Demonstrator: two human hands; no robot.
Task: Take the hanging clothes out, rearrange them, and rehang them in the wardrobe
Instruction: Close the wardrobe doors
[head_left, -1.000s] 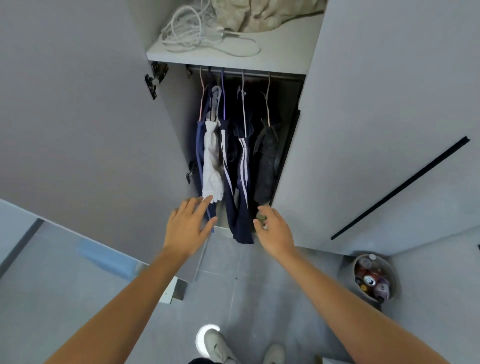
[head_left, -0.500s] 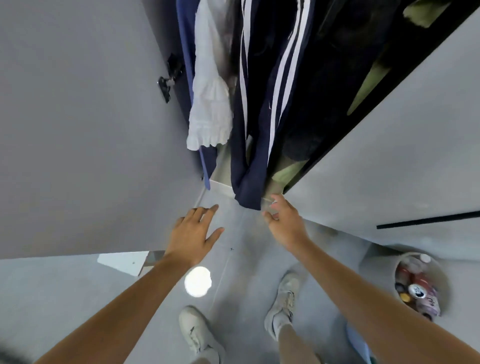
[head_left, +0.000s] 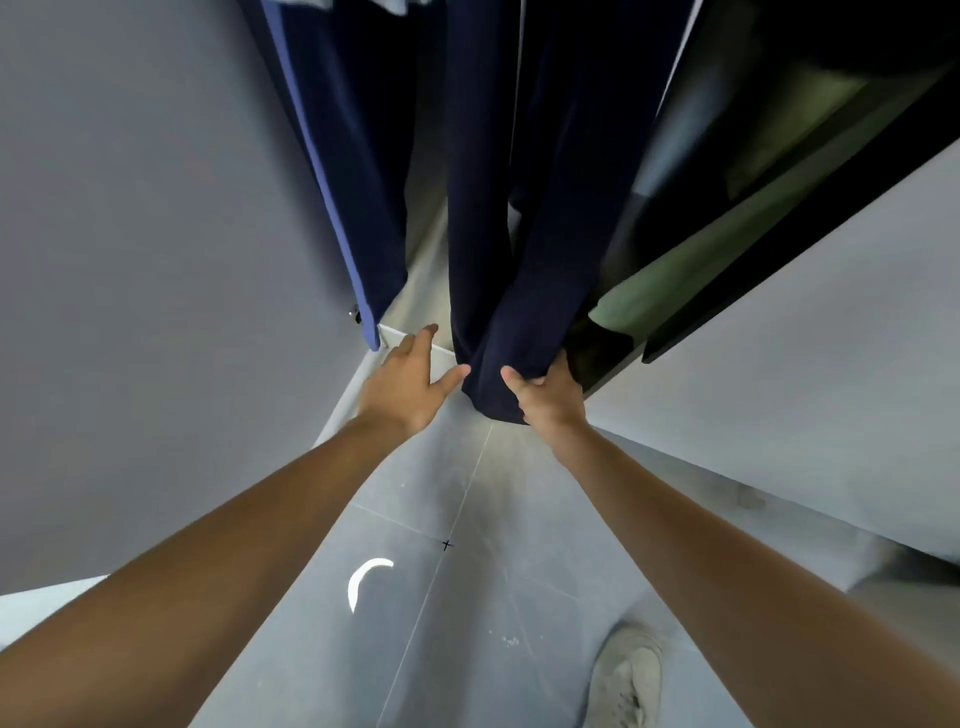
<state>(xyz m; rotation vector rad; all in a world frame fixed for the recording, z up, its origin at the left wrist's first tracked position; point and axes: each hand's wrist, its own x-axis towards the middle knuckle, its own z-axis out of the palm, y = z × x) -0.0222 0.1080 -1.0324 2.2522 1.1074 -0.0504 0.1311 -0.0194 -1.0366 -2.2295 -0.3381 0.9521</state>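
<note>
A grey tiled floor (head_left: 519, 519) runs below, its grout lines crossing at a small black mark (head_left: 447, 544). A bright crescent reflection (head_left: 363, 582) lies on the tiles left of that mark. A worn white shoe (head_left: 626, 675) stands at lower right

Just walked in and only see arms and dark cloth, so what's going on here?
A person stands at an open wardrobe, looking down. Their right hand grips the bottom end of the dark navy trousers hanging inside. The left hand is open beside that hem, thumb touching or nearly touching the cloth. A blue-edged garment hangs to the left, untouched. Nothing is off the rail yet, as far as this view shows.
</note>
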